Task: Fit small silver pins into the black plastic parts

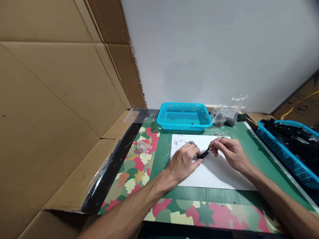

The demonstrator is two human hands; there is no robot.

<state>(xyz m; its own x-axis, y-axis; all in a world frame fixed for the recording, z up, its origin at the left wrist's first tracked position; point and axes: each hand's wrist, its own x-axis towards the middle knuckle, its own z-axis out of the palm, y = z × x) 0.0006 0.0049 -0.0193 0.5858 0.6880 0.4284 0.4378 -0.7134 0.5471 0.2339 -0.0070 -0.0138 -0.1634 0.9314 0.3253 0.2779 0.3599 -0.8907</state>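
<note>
My left hand pinches a small black plastic part above a white sheet of paper. My right hand is closed on a thin metal tool that looks like tweezers. Its tip meets the right end of the black part, though the exact contact is too small to make out. Just behind my left fingers lies a heap of tiny metal pieces. More loose metal pieces are scattered over the paper's far left corner, and others lie along its far edge.
A blue basket stands at the back, with clear bags of metal pieces beside it. Another blue basket at right is full of black parts. A small plastic bag lies left. Cardboard walls the left side.
</note>
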